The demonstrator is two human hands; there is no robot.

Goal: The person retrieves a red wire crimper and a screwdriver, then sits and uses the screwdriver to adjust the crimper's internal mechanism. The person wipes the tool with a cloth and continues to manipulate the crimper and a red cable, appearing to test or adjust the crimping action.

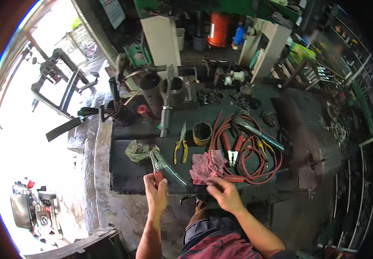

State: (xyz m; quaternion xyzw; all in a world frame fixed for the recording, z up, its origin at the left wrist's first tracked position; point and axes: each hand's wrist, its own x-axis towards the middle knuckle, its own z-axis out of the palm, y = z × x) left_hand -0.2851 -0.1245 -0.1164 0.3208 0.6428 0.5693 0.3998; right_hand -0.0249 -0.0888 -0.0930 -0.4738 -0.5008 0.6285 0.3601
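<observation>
My left hand (155, 196) is closed around the red-gripped handle of a pair of pliers (157, 168). Their other handle, bare and curved, swings out to the right, and the jaws point away from me beside a crumpled greenish-grey rag (137, 151). My right hand (227, 196) has its fingers bent together at the near edge of a pink rag (206, 166); whether anything is pinched in them is hidden. Just right of that rag lies a coil of red cables (262, 172) with red-handled clamps (233, 151).
Yellow-handled pliers (181, 149) and a yellow can (202, 134) sit mid-bench. A hammer (260, 134) lies over the cables. Upright metal tubes (150, 88) stand at the back left. The dark bench (128, 177) ends just before my body.
</observation>
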